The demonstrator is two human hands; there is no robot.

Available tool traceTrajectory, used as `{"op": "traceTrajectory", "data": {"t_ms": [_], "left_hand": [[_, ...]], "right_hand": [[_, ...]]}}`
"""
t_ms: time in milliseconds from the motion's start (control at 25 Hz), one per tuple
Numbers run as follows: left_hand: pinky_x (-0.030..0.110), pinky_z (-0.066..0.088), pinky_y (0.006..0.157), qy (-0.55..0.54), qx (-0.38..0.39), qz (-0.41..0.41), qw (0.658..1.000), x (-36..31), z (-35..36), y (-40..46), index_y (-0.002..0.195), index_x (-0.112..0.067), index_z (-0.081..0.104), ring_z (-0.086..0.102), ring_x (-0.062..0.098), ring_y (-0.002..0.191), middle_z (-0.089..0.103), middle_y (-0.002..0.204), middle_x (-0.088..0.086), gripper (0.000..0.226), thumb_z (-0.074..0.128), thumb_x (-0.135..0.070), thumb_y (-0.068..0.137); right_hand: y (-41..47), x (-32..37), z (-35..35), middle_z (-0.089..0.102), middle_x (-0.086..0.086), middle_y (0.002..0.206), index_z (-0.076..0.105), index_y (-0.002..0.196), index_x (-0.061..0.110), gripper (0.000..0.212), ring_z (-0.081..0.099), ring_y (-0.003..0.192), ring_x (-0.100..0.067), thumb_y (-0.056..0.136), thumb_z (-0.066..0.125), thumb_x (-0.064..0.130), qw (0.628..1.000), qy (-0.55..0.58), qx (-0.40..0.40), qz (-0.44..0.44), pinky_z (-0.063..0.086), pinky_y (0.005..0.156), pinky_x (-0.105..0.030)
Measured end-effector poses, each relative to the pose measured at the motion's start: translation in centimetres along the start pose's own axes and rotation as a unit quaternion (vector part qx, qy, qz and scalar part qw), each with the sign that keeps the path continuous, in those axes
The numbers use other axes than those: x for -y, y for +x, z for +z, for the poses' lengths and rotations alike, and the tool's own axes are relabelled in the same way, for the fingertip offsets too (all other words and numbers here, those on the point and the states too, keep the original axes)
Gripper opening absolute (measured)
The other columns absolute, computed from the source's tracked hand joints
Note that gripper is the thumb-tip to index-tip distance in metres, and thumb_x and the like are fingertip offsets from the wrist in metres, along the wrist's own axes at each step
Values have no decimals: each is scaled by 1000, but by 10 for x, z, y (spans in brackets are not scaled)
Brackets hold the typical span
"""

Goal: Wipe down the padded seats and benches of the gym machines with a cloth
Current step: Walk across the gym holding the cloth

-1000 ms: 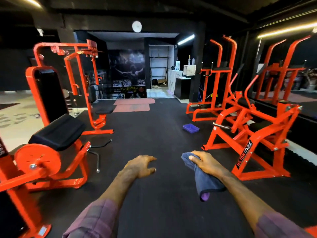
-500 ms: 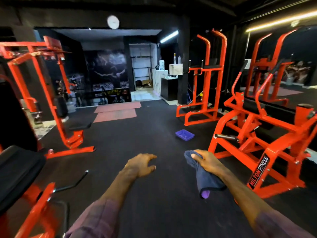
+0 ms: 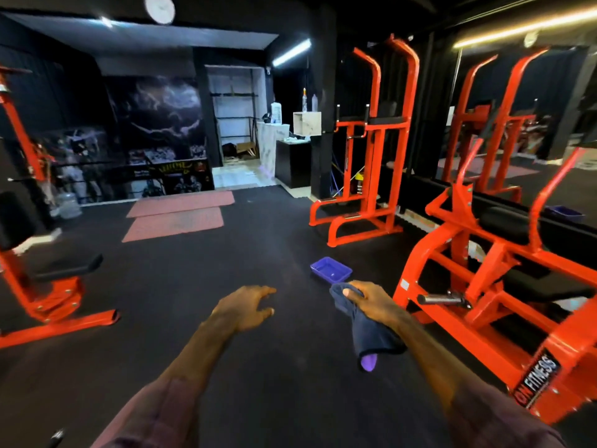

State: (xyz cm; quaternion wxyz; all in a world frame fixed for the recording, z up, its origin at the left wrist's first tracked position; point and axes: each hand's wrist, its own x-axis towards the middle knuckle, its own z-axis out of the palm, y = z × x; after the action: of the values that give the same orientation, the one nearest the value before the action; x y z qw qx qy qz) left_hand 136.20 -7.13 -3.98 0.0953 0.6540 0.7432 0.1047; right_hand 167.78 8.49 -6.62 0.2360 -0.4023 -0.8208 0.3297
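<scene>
Shift since a second ago: view has swung right; the seat machine that filled my 9 o'clock has slid to the left edge, and the orange machine at 2 o'clock looms nearer. Both arms hold the same pose out front.

Right hand: fingers and thumb curled round a dark blue cloth, which hangs below my fist with a purple corner showing at the bottom.

Left hand: held out over the floor, fingers loosely spread, holding nothing, touching nothing.

Cloth's place: in the air at 1 o'clock, clear of every pad, with a purple tray on the floor just beyond it.

Nearest pads: the orange machine at 2 o'clock carries a black pad up high and another dark pad lower down, partly behind the frame. At 9 o'clock a second machine has a black seat.

Step in hand: walking between machines, I judge; no wiping is under way.

Next move: probably close on the 2 o'clock machine, reach the cloth past its frame bars and lay it flat on the upper pad before stroking along it. Whether that pad is the one due, I cannot tell.

Risk: the protruding metal peg near my right wrist could snag the hanging cloth.
</scene>
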Motion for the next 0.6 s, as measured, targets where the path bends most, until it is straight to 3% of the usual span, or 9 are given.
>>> {"op": "traceTrajectory", "data": {"t_ms": [80,160,240,320,400,480,600], "left_hand": [[43,46,114,2,9,-3,1000,25,-4,72,155,-35,48,52,17,140,57,151,-9,64,63,-52,95],[43,46,114,-5,10,3,1000,48,-7,140,154,-34,49,52,17,140,57,151,-9,68,60,-57,91],[44,46,115,-14,12,13,1000,73,-5,217,153,-34,50,52,18,140,57,151,-9,70,59,-59,88],[43,46,115,-17,13,30,999,99,-2,299,153,-33,51,53,18,140,58,151,-8,65,63,-54,93],[41,45,115,-15,24,45,999,125,-6,378,154,-33,49,52,17,141,57,151,-8,63,66,-50,96],[40,44,115,-9,43,44,998,148,-16,447,155,-33,48,52,18,141,57,153,-8,68,62,-54,93],[43,46,114,-17,47,68,996,178,-24,563,153,-32,51,54,19,140,59,151,-6,81,51,-64,79]], "right_hand": [[75,-18,3,76,3,117,75,122,14,29,70,111,-13,104,63,33,1000,-3,1,10,51,104,-30],[139,-32,4,77,-1,111,76,115,13,35,72,109,-17,101,61,41,1000,-7,-4,13,53,101,-40],[209,-47,7,76,9,99,76,103,21,16,70,100,2,104,64,31,1000,-6,-11,17,52,92,-29],[286,-65,12,64,20,82,66,87,36,26,61,82,19,105,63,17,1000,-18,-24,9,44,82,-16],[358,-83,17,60,16,75,65,80,29,25,57,73,13,104,63,27,999,-17,-29,19,45,76,-20],[417,-103,19,65,2,80,70,87,9,39,56,76,-2,98,58,44,999,-25,-36,32,49,76,-35],[515,-128,7,74,-6,99,74,106,5,37,68,91,-18,101,59,38,997,-14,-50,63,50,85,-33]]}}
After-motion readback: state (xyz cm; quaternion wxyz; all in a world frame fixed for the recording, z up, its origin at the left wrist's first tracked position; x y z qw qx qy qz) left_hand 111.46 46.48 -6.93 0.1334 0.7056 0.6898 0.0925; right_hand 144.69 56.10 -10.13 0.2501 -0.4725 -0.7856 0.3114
